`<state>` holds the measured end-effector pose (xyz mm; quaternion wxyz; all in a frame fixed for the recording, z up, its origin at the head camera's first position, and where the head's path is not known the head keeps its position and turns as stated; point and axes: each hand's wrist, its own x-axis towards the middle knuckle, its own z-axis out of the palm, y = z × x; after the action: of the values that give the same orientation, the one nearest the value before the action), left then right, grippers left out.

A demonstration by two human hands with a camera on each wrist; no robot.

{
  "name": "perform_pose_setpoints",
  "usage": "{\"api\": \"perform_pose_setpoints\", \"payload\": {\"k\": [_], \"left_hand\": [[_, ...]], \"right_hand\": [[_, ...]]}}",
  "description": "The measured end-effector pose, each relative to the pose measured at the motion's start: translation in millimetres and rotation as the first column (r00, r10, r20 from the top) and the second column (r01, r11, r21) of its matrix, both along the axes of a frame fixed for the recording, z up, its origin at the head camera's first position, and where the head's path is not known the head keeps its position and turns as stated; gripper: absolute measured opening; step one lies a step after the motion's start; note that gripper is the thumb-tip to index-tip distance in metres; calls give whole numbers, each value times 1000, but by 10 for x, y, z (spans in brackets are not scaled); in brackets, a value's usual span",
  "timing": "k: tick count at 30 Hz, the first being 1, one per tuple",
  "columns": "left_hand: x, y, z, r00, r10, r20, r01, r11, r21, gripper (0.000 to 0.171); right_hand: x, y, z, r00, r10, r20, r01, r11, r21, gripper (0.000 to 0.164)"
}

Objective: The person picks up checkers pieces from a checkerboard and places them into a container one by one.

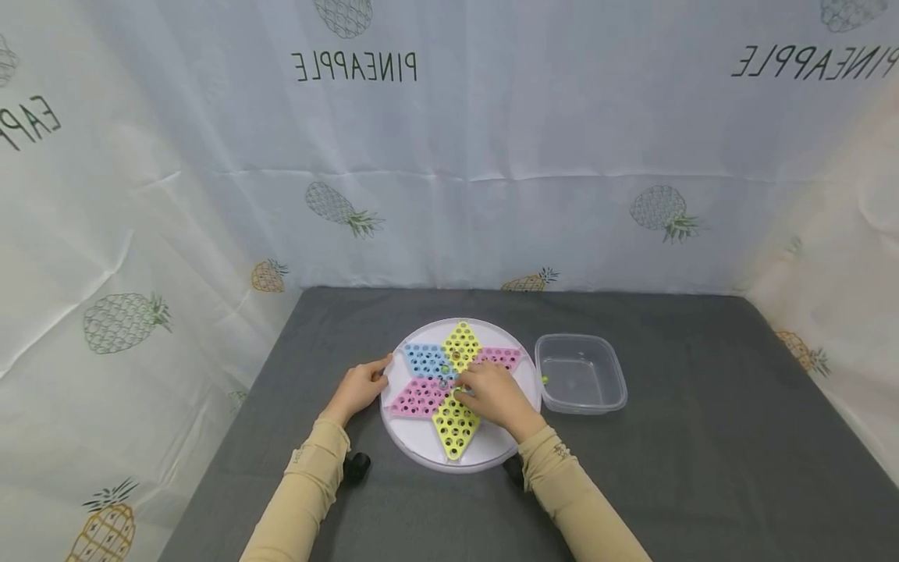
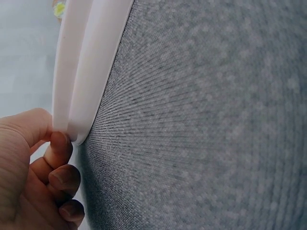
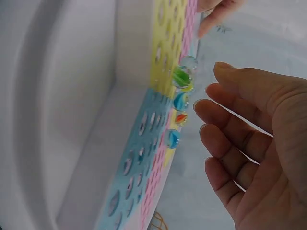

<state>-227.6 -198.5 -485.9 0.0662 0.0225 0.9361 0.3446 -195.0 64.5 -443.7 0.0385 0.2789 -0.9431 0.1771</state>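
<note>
A round white Chinese checkers board [image 1: 492, 449] carries a star of blue, pink and yellow sections full of holes. My left hand [image 1: 359, 388] pinches its left rim between thumb and index finger, as the left wrist view shows. Over the star's middle hovers my right hand [image 1: 494, 393], its fingers loosely bent and holding nothing in the right wrist view. Close to those fingertips several glass marbles sit in the holes: a green marble [image 3: 182, 76], a blue marble [image 3: 180, 101], an orange marble [image 3: 181, 119] and another blue marble [image 3: 173, 138].
Right beside the board stands a clear plastic container [image 1: 583, 373], with a small yellow-green marble [image 1: 544, 380] at its left side. Both lie on a dark grey table [image 1: 702, 453]. A pineapple-print curtain [image 1: 449, 226] hangs behind and along the sides.
</note>
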Motion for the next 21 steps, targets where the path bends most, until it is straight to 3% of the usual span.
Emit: {"api": "perform_pose_setpoints", "payload": {"k": [21], "left_hand": [[24,19,10,1000,0,23,0,1000,11,49]], "right_hand": [[-82,-27,-181,997,-43,67,37,995,89,19]]}}
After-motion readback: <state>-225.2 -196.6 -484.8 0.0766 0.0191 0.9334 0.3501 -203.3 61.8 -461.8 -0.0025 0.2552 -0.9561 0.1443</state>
